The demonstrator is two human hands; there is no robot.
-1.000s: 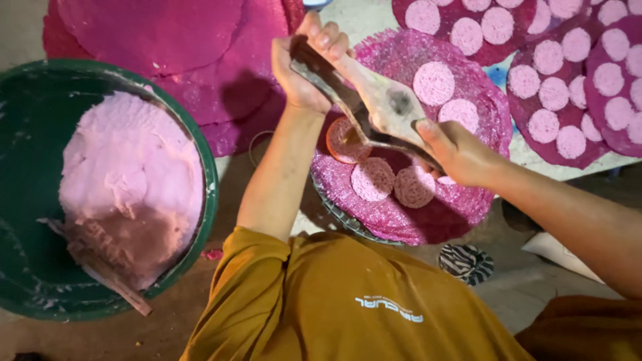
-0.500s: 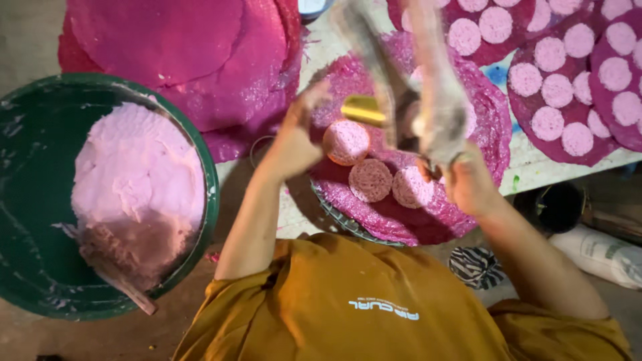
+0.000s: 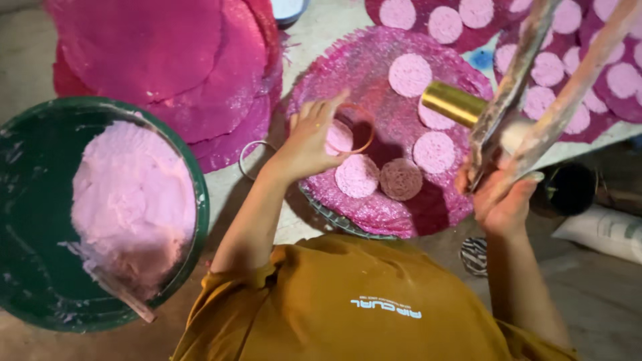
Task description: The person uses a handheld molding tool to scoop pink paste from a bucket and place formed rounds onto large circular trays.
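Left hand [image 3: 309, 137]: closed on a thin ring mould [image 3: 353, 128], set on the magenta tray [image 3: 374, 63] at 10 o'clock of the brownish disc [image 3: 400, 178].
Right hand [image 3: 503, 200]: clamped on a wooden press [image 3: 535, 87].
Change: the press was lifted off the tray since half a second ago; the brass cylinder [image 3: 453, 102] was exposed.
Green basin [image 3: 20, 160]: pink dough [image 3: 130, 200] was held at 9 o'clock.

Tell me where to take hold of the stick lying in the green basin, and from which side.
Grip the stick at its lower end, which juts out over the green basin's rim toward the person. Come from that near side, from above: the upper end seems buried in the pink dough, while the jutting end lies bare and slanted, with room around it. It looks smeared, so it may be slippery.
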